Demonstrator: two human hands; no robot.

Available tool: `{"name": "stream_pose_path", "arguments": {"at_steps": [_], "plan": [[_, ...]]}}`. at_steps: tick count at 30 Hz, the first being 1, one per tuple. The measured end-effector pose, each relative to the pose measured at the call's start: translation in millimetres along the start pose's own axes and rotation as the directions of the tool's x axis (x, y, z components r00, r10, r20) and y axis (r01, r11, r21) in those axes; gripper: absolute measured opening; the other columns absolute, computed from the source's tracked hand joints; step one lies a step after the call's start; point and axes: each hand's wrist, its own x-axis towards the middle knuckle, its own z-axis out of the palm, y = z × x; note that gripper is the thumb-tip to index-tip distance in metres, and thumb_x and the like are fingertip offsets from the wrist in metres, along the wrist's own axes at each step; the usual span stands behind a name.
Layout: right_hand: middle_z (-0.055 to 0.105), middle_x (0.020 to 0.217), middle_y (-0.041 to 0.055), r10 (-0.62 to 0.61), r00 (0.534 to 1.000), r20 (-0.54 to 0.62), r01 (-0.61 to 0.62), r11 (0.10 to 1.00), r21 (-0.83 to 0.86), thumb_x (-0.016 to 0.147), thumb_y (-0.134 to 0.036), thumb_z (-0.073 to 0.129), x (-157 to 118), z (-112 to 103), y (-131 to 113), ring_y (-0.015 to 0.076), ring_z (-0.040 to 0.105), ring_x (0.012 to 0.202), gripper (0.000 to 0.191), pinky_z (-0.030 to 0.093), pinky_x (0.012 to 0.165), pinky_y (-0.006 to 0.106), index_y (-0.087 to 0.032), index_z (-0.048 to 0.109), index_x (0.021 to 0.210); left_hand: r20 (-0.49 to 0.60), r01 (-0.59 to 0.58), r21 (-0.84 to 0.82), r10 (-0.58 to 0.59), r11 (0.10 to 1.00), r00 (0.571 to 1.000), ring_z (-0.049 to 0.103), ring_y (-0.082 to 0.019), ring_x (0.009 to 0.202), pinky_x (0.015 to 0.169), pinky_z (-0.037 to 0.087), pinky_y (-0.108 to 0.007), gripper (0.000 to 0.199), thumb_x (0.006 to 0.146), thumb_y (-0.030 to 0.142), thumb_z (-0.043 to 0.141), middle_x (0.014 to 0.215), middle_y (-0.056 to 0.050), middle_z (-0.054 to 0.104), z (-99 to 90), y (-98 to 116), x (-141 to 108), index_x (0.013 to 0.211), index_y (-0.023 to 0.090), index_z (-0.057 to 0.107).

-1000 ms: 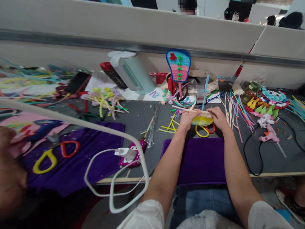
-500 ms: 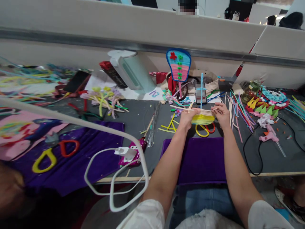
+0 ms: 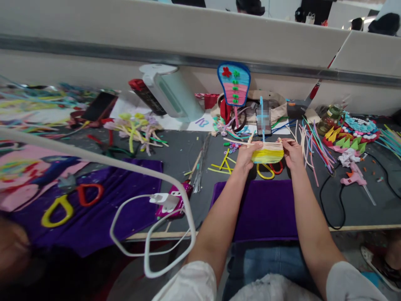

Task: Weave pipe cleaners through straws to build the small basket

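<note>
Between my two hands is a small woven panel of pipe cleaners (image 3: 267,155), yellow below and cream along the top, with a light blue stem (image 3: 262,121) rising from its upper edge. My left hand (image 3: 248,154) pinches the panel's left end, where loose cream pipe cleaner ends stick out to the left. At the right end, the fingers of my right hand (image 3: 292,151) are closed on the top corner. Just under the panel lie scissors with yellow and red handles (image 3: 266,172), partly hidden. A purple cloth (image 3: 266,209) lies in front, beneath my forearms.
A finished-looking pipe cleaner fan (image 3: 234,83) stands behind, beside a phone (image 3: 263,119). Loose pipe cleaners (image 3: 318,144) and a pink glue gun (image 3: 354,177) with its cord lie right. On the left are a kettle (image 3: 173,92), a power strip (image 3: 173,202) and a white cable (image 3: 125,161).
My right hand's fingers have moved from over the panel's top to its right corner, so more of the panel shows. The left hand has hardly moved.
</note>
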Motion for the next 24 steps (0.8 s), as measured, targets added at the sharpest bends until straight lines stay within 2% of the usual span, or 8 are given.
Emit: {"name": "stream_pose_path", "arguments": {"at_steps": [4, 9, 15, 18, 24], "plan": [[0.074, 0.076, 0.0004, 0.056, 0.997, -0.048, -0.054, 0.998, 0.028, 0.063, -0.021, 0.078, -0.2, 2.0, 1.4, 0.0159, 0.07, 0.072, 0.018, 0.057, 0.072, 0.03, -0.019, 0.064, 0.073, 0.008, -0.01, 0.003, 0.01, 1.0, 1.0, 0.064, -0.016, 0.057, 0.061, 0.051, -0.028, 0.038, 0.04, 0.028, 0.091, 0.063, -0.005, 0.07, 0.2, -0.9, -0.3, 0.07, 0.012, 0.072], [0.07, 0.066, -0.003, -0.038, 0.991, -0.132, 0.018, 0.989, -0.15, 0.062, -0.025, 0.076, 1.1, -0.2, 4.0, 0.012, 0.063, 0.06, 0.018, 0.05, 0.057, 0.024, -0.019, 0.066, 0.076, -0.001, -0.029, 0.03, 0.029, 0.999, 1.0, 0.064, -0.016, 0.058, 0.06, 0.051, -0.027, 0.038, 0.042, 0.028, 0.09, 0.064, -0.005, 0.071, -1.1, -2.0, 0.3, 0.07, 0.012, 0.072], [0.07, 0.067, -0.0022, -0.037, 0.986, -0.165, 0.018, 0.993, -0.115, 0.06, -0.027, 0.075, 4.2, -1.3, 8.7, 0.0135, 0.064, 0.063, 0.02, 0.051, 0.061, 0.026, -0.019, 0.064, 0.075, 0.012, -0.006, 0.026, 0.005, 1.0, 1.0, 0.064, -0.016, 0.057, 0.062, 0.051, -0.028, 0.04, 0.04, 0.029, 0.091, 0.065, -0.005, 0.071, 0.7, -1.7, -0.5, 0.07, 0.012, 0.072], [0.07, 0.067, -0.0018, -0.027, 0.985, -0.168, 0.008, 0.994, -0.113, 0.059, -0.029, 0.075, 4.2, -0.9, 8.8, 0.0139, 0.064, 0.063, 0.022, 0.051, 0.061, 0.026, -0.019, 0.063, 0.075, 0.018, -0.007, 0.033, 0.006, 0.999, 1.0, 0.064, -0.016, 0.058, 0.063, 0.051, -0.028, 0.039, 0.04, 0.029, 0.09, 0.065, -0.005, 0.071, 1.1, -1.7, -1.3, 0.07, 0.012, 0.072], [0.07, 0.073, -0.0015, -0.155, 0.985, -0.073, 0.131, 0.956, -0.264, 0.063, -0.039, 0.077, 0.2, 0.0, 0.6, 0.0135, 0.063, 0.067, 0.028, 0.052, 0.067, 0.027, -0.02, 0.065, 0.079, 0.029, -0.009, 0.062, 0.007, 0.998, 1.0, 0.064, -0.016, 0.057, 0.061, 0.05, -0.029, 0.038, 0.041, 0.03, 0.09, 0.064, -0.005, 0.07, -1.4, 0.2, -0.9, 0.07, 0.012, 0.073]]}}
